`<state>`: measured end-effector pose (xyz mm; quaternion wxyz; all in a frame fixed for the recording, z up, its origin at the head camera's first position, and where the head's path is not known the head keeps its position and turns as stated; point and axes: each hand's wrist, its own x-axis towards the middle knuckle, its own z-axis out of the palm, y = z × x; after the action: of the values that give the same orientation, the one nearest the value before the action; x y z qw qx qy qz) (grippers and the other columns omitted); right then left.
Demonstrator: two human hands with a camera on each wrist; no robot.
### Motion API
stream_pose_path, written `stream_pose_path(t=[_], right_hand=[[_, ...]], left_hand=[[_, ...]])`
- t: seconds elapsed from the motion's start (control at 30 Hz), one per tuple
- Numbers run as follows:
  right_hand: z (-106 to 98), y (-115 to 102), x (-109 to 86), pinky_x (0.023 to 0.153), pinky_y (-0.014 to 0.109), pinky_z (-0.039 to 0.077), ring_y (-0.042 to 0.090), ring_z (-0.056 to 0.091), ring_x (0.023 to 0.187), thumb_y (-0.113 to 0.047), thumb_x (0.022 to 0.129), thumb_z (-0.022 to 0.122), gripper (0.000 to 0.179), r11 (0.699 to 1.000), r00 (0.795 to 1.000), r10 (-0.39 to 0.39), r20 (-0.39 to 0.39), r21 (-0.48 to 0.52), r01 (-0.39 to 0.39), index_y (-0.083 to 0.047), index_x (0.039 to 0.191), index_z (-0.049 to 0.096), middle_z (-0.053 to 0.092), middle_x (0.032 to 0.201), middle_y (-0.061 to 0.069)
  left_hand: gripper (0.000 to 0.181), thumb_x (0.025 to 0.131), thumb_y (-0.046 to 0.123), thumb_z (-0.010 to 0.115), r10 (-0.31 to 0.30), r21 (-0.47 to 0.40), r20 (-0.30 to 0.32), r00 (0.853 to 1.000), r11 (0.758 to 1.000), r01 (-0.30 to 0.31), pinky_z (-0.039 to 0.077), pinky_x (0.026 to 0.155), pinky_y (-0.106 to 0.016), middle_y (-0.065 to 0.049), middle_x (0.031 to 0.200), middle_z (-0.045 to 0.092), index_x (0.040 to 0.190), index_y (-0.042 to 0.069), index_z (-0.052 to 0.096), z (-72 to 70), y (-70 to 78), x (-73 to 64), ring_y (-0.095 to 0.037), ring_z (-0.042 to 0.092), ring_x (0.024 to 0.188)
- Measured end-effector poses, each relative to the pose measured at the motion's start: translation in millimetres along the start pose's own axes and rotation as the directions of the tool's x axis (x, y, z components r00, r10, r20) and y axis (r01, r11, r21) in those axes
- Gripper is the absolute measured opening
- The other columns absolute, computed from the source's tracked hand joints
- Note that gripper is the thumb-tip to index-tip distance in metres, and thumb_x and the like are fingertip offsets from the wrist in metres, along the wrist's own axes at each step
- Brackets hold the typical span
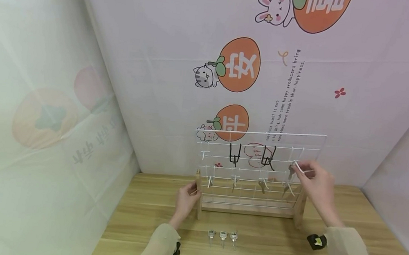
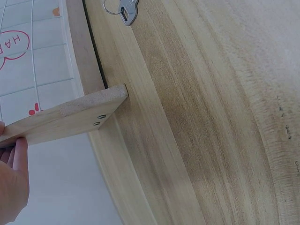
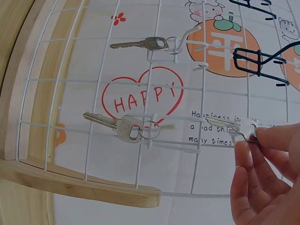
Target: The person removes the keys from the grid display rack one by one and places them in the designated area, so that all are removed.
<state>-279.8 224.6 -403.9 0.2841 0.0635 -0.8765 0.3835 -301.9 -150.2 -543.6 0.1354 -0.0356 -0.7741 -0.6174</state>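
A white wire grid rack (image 1: 261,133) in a wooden frame stands upright on the table. My left hand (image 1: 187,201) grips its left wooden post (image 1: 198,198), with thumb and fingers on either side of the wood in the left wrist view. Up at the right side of the grid, my right hand (image 1: 317,187) pinches the ring of a silver key (image 3: 234,125), next to a white hook (image 1: 298,167). Lower down, more keys hang by rings from white hooks, among them a silver key (image 3: 129,129) and a darker key (image 3: 157,43).
Two black hooks (image 1: 234,155) are fixed on the upper grid. Three keys (image 1: 223,235) with rings lie in a row on the wooden table (image 1: 270,253) before the rack. Behind it hangs a printed cloth (image 1: 163,99), and another cloth (image 1: 48,170) covers the left side.
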Motion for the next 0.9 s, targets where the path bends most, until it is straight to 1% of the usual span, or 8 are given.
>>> stream_pose_path(t=[0.2,0.37,0.5,0.67,0.87,0.9], right_hand=[[-3.6,-1.4,-3.3,0.059,-0.004,0.046,-0.022,0.049,0.067,-0.012,0.092,0.069,0.017,0.999,0.999,-0.033,-0.014,0.008,0.033,0.002,0.101,0.07,0.074,0.095,0.025],[-7.7,-2.9,-7.3,0.059,-0.004,0.046,-0.023,0.05,0.068,-0.013,0.092,0.069,0.015,0.999,0.999,-0.05,-0.01,-0.001,0.05,0.001,0.1,0.071,0.074,0.094,0.025],[-10.8,-3.6,-10.7,0.059,-0.005,0.045,-0.023,0.049,0.068,-0.013,0.092,0.069,0.014,0.998,0.998,-0.068,-0.014,-0.015,0.068,-0.001,0.098,0.071,0.075,0.092,0.024],[-13.8,-4.4,-14.6,0.058,-0.005,0.045,-0.023,0.048,0.068,-0.011,0.091,0.07,0.012,0.996,0.995,-0.09,-0.031,-0.022,0.09,0.0,0.096,0.071,0.074,0.089,0.024],[-16.7,-5.8,-19.2,0.057,-0.005,0.045,-0.026,0.048,0.068,-0.008,0.088,0.071,0.008,0.992,0.99,-0.124,-0.068,-0.015,0.123,-0.001,0.092,0.071,0.074,0.086,0.022],[-17.3,-6.1,-20.1,0.058,-0.005,0.045,-0.027,0.048,0.068,-0.007,0.088,0.071,0.007,0.992,0.989,-0.127,-0.072,-0.011,0.127,-0.001,0.091,0.071,0.075,0.086,0.022]], left_hand=[[0.041,0.087,-0.004,0.067,0.011,0.0,-0.001,1.0,1.0,-0.011,0.063,0.089,-0.032,-0.036,0.121,0.063,0.125,-0.015,0.058,0.2,1.5,-0.7,-0.045,0.067,0.111],[0.04,0.087,-0.005,0.066,0.002,-0.001,-0.004,1.0,1.0,-0.002,0.063,0.09,-0.032,-0.036,0.121,0.063,0.125,-0.015,0.058,0.6,0.3,-0.4,-0.045,0.067,0.111],[0.039,0.086,-0.006,0.066,0.009,0.011,-0.011,1.0,1.0,-0.009,0.064,0.089,-0.033,-0.036,0.121,0.064,0.124,-0.015,0.059,1.2,0.0,-0.2,-0.045,0.067,0.11],[0.041,0.086,-0.006,0.067,0.014,0.005,-0.011,1.0,1.0,-0.013,0.064,0.089,-0.033,-0.035,0.121,0.064,0.125,-0.015,0.059,1.4,-1.3,0.0,-0.045,0.068,0.11],[0.042,0.086,-0.006,0.068,0.025,-0.034,-0.007,1.0,0.999,-0.025,0.063,0.089,-0.037,-0.037,0.121,0.063,0.125,-0.016,0.057,0.7,-1.5,-0.6,-0.047,0.067,0.11],[0.043,0.086,-0.006,0.068,0.028,-0.029,-0.003,1.0,0.999,-0.028,0.063,0.089,-0.037,-0.037,0.121,0.062,0.125,-0.016,0.057,0.7,-1.2,-0.6,-0.048,0.066,0.11]])
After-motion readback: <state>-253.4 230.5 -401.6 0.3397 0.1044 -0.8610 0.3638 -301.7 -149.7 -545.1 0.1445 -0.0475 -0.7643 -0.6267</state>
